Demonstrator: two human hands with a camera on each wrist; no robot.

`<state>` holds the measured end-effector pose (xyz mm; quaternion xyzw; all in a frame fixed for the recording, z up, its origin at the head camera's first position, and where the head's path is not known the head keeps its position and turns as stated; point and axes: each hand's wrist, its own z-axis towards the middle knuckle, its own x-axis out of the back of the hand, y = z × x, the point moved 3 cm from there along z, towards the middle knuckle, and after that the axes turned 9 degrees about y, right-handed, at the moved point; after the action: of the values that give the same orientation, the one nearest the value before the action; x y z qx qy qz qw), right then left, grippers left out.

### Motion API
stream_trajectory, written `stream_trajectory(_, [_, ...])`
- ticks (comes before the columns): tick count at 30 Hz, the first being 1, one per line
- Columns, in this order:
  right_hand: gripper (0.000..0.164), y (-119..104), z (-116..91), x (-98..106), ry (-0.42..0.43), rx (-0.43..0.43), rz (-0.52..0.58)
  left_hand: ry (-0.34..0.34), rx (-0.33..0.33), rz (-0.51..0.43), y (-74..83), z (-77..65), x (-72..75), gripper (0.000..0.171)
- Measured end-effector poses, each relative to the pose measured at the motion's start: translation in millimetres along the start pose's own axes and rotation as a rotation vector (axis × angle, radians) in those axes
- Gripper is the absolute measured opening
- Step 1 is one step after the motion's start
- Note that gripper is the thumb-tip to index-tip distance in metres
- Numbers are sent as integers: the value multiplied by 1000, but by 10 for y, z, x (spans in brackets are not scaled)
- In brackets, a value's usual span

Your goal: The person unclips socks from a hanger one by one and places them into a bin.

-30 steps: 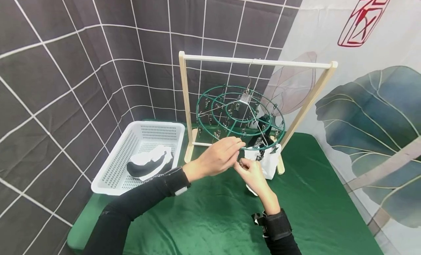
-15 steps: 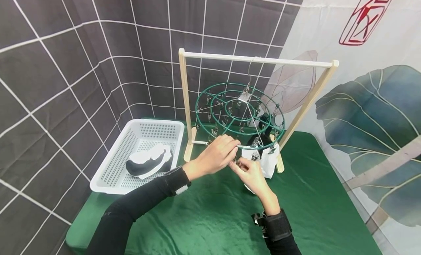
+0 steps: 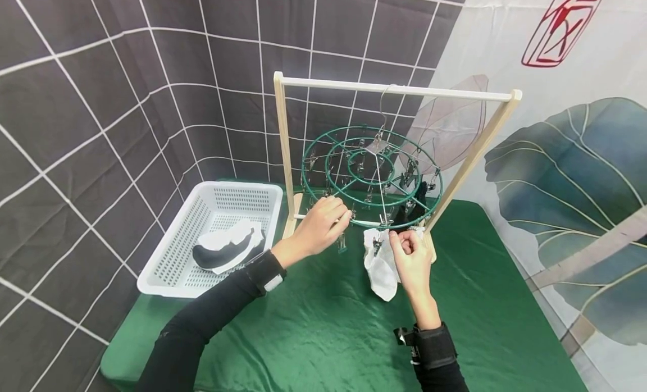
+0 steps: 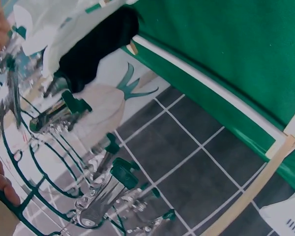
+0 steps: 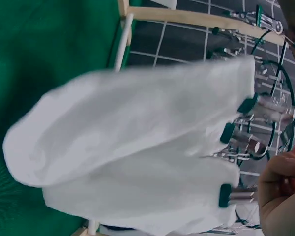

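my left fingers (image 3: pixel 331 209) curl round the green ring (image 4: pixel 36 188); my right fingers (image 3: pixel 414 242) are bent beside a clip (image 5: pixel 228 195), their hold i cannot tell; white socks (image 5: pixel 118 128) hang below the ring.

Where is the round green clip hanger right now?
In the head view, the green clip hanger hangs from the rack's top bar, right of the white basket, the left hand at the hanger's rim.

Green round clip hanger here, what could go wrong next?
The green round clip hanger may tilt, since the white socks and black sock hang bunched on its near right. Its single hook might slide along the crossbar if the left hand pulls sideways. The socks could slip if tugged, as the clips seem to grip only their edges.
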<state>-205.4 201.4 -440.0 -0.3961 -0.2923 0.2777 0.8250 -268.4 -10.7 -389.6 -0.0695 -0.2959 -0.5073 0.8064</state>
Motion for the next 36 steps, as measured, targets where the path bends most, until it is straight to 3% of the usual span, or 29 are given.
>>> stream_trajectory(4, [28, 56, 0, -46, -152, -54, -78, 55, 47, -11, -79, 17, 6, 29])
stream_trajectory(8, [32, 45, -43, -142, -352, 16, -97, 92, 64, 3, -124, 45, 29, 29])
stream_trajectory(11, [23, 3, -93, -209, -441, 93, -60, 95, 62, 24, -147, 63, 36, 29])
stream_trajectory(19, [12, -114, -120, -280, -466, 193, -5, 98, 24, 76, -212, 90, 9, 28])
stream_trajectory(30, [21, -206, -40, -366, -662, 136, 26, 114, -7, 89, -275, 96, 28, 23])
stream_trajectory(36, [34, -249, -13, -381, -670, 162, 34, 110, 17, 86, -293, 92, 39, 21])
